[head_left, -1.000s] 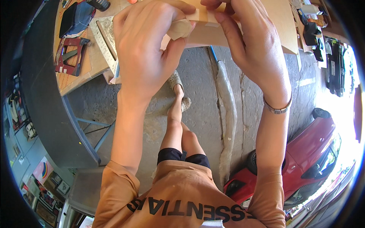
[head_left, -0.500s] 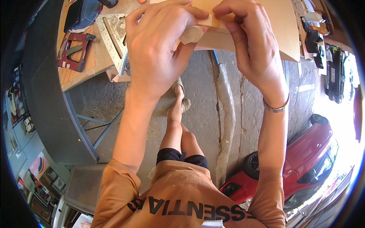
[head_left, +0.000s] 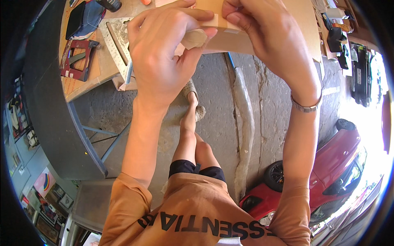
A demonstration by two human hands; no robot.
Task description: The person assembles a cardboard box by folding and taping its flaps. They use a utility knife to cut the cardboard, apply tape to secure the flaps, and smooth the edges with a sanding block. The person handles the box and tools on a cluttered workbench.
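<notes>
Grip first: the left hand point(head_left: 162, 61) is curled shut around a small roll of tan tape point(head_left: 194, 38), thumb on top, and the right hand point(head_left: 266, 41) pinches the free strip of tape point(head_left: 217, 22) flat against the cardboard piece point(head_left: 230, 41). Both sit up close at the far edge, probably so the strip stays taut. Further left on the desk point(head_left: 82, 88), there's a metal square point(head_left: 119, 41) and a red clamp point(head_left: 78, 57).

Tan cardboard panel point(head_left: 262, 30) raised off bench, pale tape strip point(head_left: 219, 23) along near edge.
</notes>
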